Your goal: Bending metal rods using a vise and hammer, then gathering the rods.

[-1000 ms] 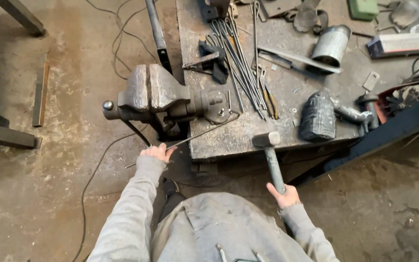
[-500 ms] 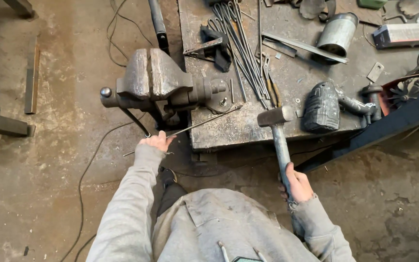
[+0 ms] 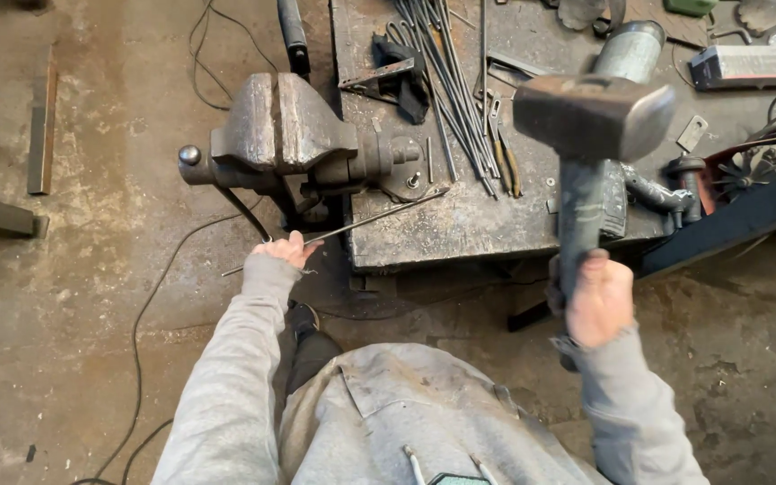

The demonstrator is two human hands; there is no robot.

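Now our left hand (image 3: 285,251) grips the rod (image 3: 379,216), running up-right onto the bench (image 3: 460,224), while our right hand (image 3: 599,301) clasps the raised hammer (image 3: 590,117) above its far end.

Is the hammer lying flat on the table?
No, the right hand holds the hammer raised in the air above the metal table.

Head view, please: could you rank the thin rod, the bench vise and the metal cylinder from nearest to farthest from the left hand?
1. Thin rod: held in the left hand, reaching onto the bench.
2. Bench vise: just above that hand, at the bench's left edge.
3. Metal cylinder: far right, at the bench's back.
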